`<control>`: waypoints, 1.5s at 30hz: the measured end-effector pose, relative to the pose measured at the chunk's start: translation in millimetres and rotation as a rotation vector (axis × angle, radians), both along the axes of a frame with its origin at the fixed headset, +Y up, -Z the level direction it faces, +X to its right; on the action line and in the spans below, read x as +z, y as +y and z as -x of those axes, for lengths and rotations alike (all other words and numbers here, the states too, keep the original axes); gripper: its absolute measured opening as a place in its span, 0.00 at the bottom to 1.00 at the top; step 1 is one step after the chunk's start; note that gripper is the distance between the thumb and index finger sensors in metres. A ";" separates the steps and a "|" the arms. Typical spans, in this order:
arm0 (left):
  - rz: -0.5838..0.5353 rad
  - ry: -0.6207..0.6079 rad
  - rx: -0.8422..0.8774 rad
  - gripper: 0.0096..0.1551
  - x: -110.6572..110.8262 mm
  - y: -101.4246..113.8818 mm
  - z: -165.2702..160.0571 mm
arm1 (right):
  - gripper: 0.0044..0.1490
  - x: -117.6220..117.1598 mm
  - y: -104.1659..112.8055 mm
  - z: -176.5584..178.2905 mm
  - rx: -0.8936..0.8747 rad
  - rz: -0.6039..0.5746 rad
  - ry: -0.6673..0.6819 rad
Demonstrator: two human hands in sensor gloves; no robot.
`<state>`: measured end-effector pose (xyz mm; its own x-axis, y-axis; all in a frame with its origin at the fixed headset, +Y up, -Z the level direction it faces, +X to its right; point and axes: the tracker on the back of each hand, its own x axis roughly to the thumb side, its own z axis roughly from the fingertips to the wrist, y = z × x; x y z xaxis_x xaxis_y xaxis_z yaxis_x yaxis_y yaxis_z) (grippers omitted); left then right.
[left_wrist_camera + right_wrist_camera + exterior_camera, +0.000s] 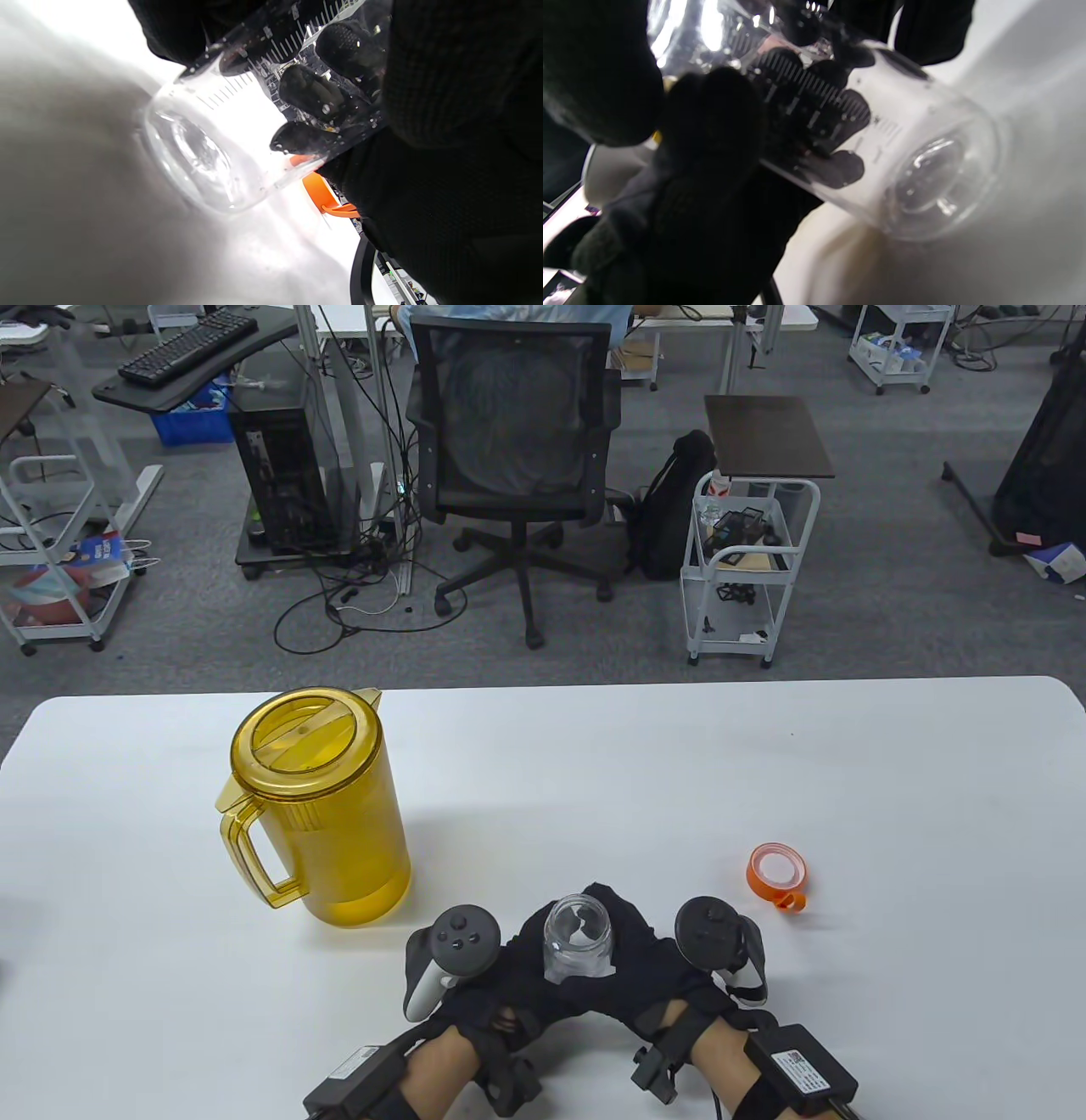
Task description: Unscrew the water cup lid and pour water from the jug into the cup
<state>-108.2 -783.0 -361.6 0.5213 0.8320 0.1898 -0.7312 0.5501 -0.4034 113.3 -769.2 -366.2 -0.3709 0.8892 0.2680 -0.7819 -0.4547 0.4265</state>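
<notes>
Cup: a clear plastic water cup [578, 939] with printed measuring marks on its wall, open at the top, held near the front edge of the white table [764, 763] between the two hands. In the wrist views its thick round base [199, 161] shows beyond the fingers, with the table surface behind it; whether the base touches the table I cannot tell.
Left hand: the left hand [501, 976], in a black glove, grips the cup from the left; its fingers [835, 169] curl round the wall and show dark through the plastic.
Right hand: the right hand [653, 976], also gloved in black, grips the cup from the right; its fingertips [309, 91] press against the wall, seen through the clear side.
Lid: an orange cup lid [777, 872] with a small loop tab lies flat on the table to the right of the hands, apart from the cup.
Jug: a yellow translucent jug [327, 814] stands upright to the left of the hands, its own lid on, its handle toward the left, and a low layer of water in the bottom.
Behind the table: a black mesh office chair [517, 449] and a small white trolley [747, 560] stand on the grey carpet.
</notes>
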 end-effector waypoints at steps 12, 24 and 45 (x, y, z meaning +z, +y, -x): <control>-0.007 -0.044 -0.124 0.66 -3.4 3.5 4.7 | 0.71 -2.8 -6.8 2.5 -0.076 0.023 -0.034; -0.144 0.145 -0.423 0.51 14.4 52.1 48.2 | 0.71 -2.5 -5.6 -1.5 -0.066 -0.054 -0.037; -0.571 0.970 -0.039 0.48 54.9 155.7 254.9 | 0.71 -1.6 -6.3 -1.3 -0.068 -0.040 -0.027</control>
